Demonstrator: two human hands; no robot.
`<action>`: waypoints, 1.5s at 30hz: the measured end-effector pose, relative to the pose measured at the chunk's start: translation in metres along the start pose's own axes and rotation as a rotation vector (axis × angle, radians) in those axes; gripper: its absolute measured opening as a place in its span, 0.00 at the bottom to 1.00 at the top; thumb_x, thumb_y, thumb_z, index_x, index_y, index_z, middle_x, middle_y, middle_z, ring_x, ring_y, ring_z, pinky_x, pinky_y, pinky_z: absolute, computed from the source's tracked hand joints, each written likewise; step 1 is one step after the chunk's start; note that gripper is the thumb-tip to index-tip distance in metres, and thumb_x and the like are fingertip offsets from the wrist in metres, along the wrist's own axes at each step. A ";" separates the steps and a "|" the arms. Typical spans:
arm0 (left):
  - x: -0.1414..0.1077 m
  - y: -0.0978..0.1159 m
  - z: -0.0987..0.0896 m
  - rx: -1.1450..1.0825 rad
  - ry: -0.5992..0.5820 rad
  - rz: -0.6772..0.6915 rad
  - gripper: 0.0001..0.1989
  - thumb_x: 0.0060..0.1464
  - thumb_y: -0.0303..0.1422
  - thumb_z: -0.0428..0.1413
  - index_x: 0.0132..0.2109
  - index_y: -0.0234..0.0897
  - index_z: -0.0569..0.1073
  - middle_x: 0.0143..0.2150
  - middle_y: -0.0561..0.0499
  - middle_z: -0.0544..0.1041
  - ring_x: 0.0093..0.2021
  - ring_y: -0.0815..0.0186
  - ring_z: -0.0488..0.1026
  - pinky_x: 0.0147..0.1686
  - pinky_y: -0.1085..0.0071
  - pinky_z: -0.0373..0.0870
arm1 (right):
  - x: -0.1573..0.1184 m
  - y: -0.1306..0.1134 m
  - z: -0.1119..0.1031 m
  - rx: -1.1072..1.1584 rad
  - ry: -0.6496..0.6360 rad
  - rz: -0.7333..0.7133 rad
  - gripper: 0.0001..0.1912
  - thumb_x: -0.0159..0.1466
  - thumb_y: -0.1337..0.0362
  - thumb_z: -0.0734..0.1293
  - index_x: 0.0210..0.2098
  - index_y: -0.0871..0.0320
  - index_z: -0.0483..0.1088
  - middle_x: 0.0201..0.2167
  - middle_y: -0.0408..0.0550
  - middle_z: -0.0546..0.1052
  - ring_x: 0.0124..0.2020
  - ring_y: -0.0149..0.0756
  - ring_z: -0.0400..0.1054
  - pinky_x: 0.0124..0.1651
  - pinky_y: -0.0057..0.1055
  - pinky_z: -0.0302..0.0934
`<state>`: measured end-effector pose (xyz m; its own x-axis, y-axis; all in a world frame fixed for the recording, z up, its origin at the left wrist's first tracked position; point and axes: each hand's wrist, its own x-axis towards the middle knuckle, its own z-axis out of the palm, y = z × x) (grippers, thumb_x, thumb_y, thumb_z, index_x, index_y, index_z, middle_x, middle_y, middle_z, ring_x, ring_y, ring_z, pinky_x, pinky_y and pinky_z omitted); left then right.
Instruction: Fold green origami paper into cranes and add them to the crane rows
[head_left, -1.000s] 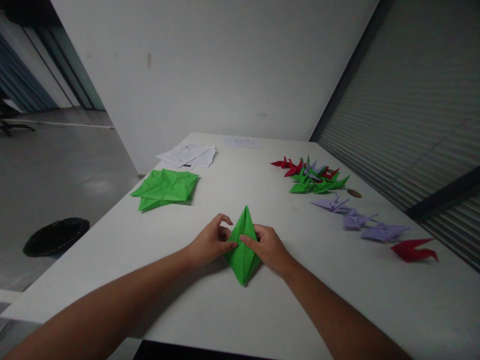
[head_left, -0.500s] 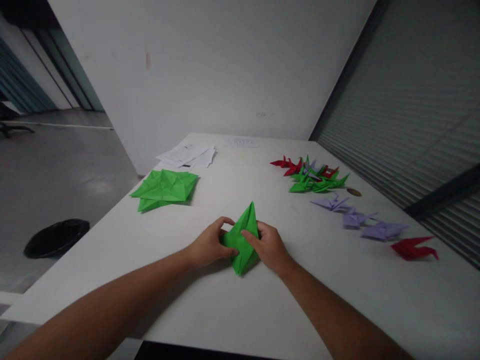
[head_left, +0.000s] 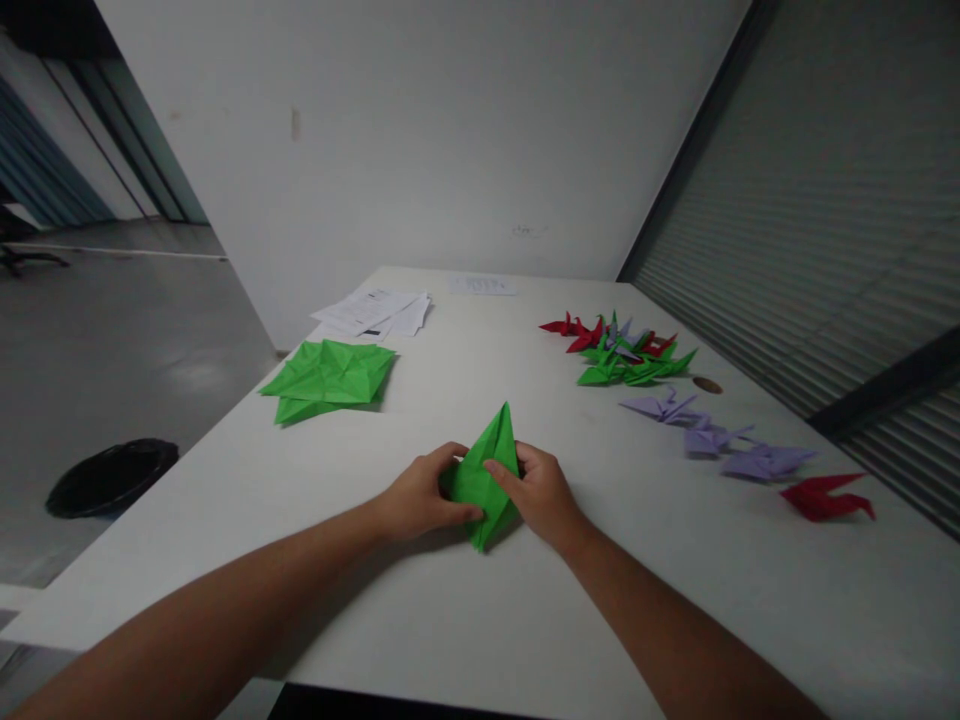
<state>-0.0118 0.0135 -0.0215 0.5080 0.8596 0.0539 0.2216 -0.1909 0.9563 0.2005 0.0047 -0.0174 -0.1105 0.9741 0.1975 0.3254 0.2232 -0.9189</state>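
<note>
A green sheet of origami paper (head_left: 491, 440), folded into a long diamond, is held between both hands just over the white table (head_left: 420, 620). My left hand (head_left: 424, 495) grips its left side, thumb across the lower front and the other fingers behind. On the right edge, my right hand (head_left: 546, 495) is closed with its thumb pressed on the middle of the front; its remaining fingers are partly hidden behind the paper. The diamond's tip points away from me.
Creased green papers (head_left: 334, 375) lie at the left, with printed sheets (head_left: 371, 312) behind. Folded cranes in red, green and purple (head_left: 630, 355) are heaped at the right back. Purple cranes (head_left: 709, 437) and a red crane (head_left: 825, 497) sit nearer. A black-lined bin (head_left: 112, 478) stands on the floor.
My left thumb has slid a little to the right across the lower front of the paper, and the left fingers have moved further behind it. My right hand has barely shifted.
</note>
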 end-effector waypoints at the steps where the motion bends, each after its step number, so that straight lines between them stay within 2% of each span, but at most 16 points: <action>1: 0.001 0.000 -0.002 -0.072 -0.017 0.016 0.25 0.47 0.39 0.70 0.51 0.35 0.75 0.39 0.48 0.79 0.34 0.66 0.72 0.33 0.71 0.66 | 0.000 0.000 0.000 -0.004 -0.022 -0.003 0.14 0.63 0.53 0.70 0.33 0.59 0.74 0.26 0.45 0.74 0.28 0.35 0.65 0.30 0.30 0.61; 3: 0.003 0.000 -0.005 -0.201 -0.029 0.021 0.18 0.53 0.41 0.66 0.45 0.32 0.78 0.39 0.46 0.79 0.36 0.64 0.73 0.37 0.68 0.68 | -0.001 0.000 0.001 -0.024 -0.078 -0.002 0.14 0.63 0.53 0.70 0.32 0.60 0.74 0.25 0.44 0.73 0.27 0.35 0.65 0.30 0.30 0.60; 5: 0.005 -0.002 -0.007 -0.273 0.005 -0.004 0.17 0.56 0.43 0.65 0.41 0.31 0.79 0.36 0.46 0.79 0.35 0.65 0.72 0.38 0.67 0.67 | -0.001 -0.001 0.002 -0.044 -0.140 0.007 0.14 0.62 0.54 0.70 0.31 0.60 0.75 0.25 0.44 0.73 0.27 0.34 0.65 0.29 0.29 0.59; 9: 0.007 -0.003 -0.008 -0.347 0.091 -0.053 0.20 0.51 0.46 0.68 0.37 0.31 0.80 0.31 0.48 0.78 0.31 0.66 0.71 0.34 0.68 0.65 | -0.002 -0.006 0.002 0.000 -0.279 0.044 0.14 0.62 0.56 0.71 0.36 0.62 0.78 0.28 0.46 0.77 0.30 0.35 0.67 0.32 0.29 0.60; 12: 0.008 -0.002 -0.007 -0.404 0.105 -0.063 0.20 0.47 0.45 0.71 0.36 0.31 0.80 0.31 0.48 0.79 0.31 0.66 0.71 0.36 0.67 0.66 | -0.003 -0.008 0.001 0.052 -0.350 0.073 0.14 0.62 0.57 0.71 0.39 0.63 0.79 0.30 0.47 0.78 0.31 0.36 0.69 0.33 0.30 0.61; 16: 0.009 0.001 -0.005 -0.447 0.100 -0.051 0.19 0.44 0.42 0.73 0.32 0.32 0.77 0.30 0.50 0.77 0.30 0.67 0.71 0.35 0.68 0.67 | -0.003 -0.008 -0.001 0.074 -0.410 0.126 0.14 0.61 0.56 0.72 0.37 0.63 0.79 0.29 0.46 0.77 0.30 0.35 0.68 0.32 0.29 0.60; 30: 0.008 0.001 0.000 -0.529 0.081 -0.078 0.19 0.47 0.41 0.71 0.31 0.34 0.71 0.27 0.53 0.73 0.27 0.70 0.68 0.30 0.71 0.62 | -0.004 -0.005 0.002 0.074 -0.503 0.185 0.15 0.62 0.54 0.72 0.32 0.62 0.74 0.25 0.43 0.71 0.26 0.31 0.62 0.28 0.27 0.54; 34: 0.011 0.002 0.002 -0.527 0.124 -0.054 0.18 0.46 0.40 0.72 0.32 0.34 0.73 0.28 0.53 0.74 0.29 0.69 0.69 0.32 0.70 0.64 | -0.004 -0.007 0.002 0.060 -0.536 0.186 0.13 0.62 0.56 0.71 0.32 0.61 0.73 0.26 0.43 0.72 0.27 0.31 0.62 0.28 0.26 0.54; 39: 0.015 0.002 0.001 -0.508 0.192 -0.046 0.19 0.46 0.41 0.71 0.28 0.34 0.72 0.25 0.54 0.73 0.27 0.70 0.68 0.31 0.71 0.63 | -0.004 -0.008 0.002 -0.003 -0.581 0.183 0.10 0.61 0.59 0.71 0.30 0.60 0.72 0.26 0.42 0.72 0.27 0.31 0.63 0.28 0.25 0.54; 45: 0.017 0.002 -0.001 -0.466 0.252 -0.040 0.18 0.48 0.43 0.70 0.29 0.34 0.74 0.25 0.54 0.73 0.27 0.69 0.68 0.30 0.71 0.65 | -0.003 -0.008 0.003 -0.070 -0.646 0.186 0.11 0.62 0.60 0.72 0.29 0.60 0.71 0.26 0.42 0.72 0.27 0.30 0.63 0.28 0.25 0.54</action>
<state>-0.0041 0.0282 -0.0187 0.2782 0.9601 0.0273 -0.1862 0.0260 0.9822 0.1957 0.0001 -0.0116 -0.5787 0.7837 -0.2257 0.4510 0.0770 -0.8892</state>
